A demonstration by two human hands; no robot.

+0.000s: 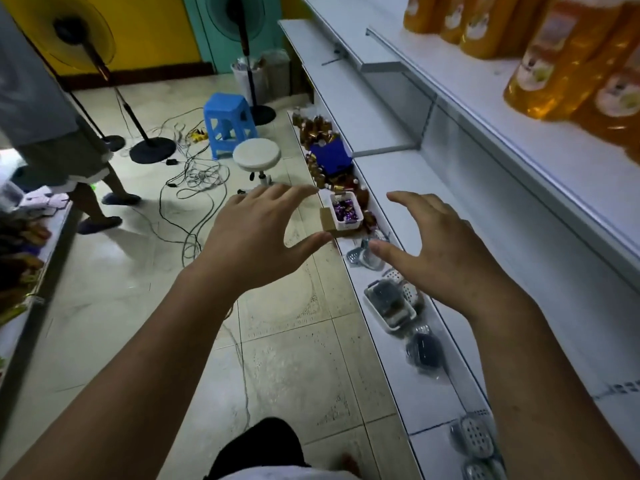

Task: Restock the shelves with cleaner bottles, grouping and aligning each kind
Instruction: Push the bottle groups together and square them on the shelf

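Two bare hands reach forward from the near edge, and neither touches anything.

- Left hand (256,237): palm down, fingers close together and gently arched, thumb spread wide beneath them. It holds nothing and hangs over the pale tiled floor (294,358).
- Right hand (446,251): palm down, fingers slightly apart and curved, thumb pointing toward the left hand. It holds nothing and sits over the low white bottom shelf (398,382) at right.

Bottom shelf, near to far:
- Perforated pale plastic soap dishes (474,436) in clear wrap.
- Dark oval item in clear wrapping (424,353).
- White plastic basket with dark contents (391,306).
- Small white plastic basket of purple-wrapped pieces (346,211), seen between the two hands.
- Blue box (330,155).
- Cluster of small brown bottles (315,128).

Floor, middle to far left:
- Tangled grey and black cables (194,174).
- White round stool (256,154), with a blue plastic step stool (228,124) just behind it.
- Another person's legs in dark slippers (86,202), at the left edge.
- Pedestal fans (83,32) on black round bases, against the far wall.

Far right:
- Orange cleaner bottles with pale labels (561,64). They stand upright in a tight group on the upper white shelf (467,88), blurred and well apart from both hands.
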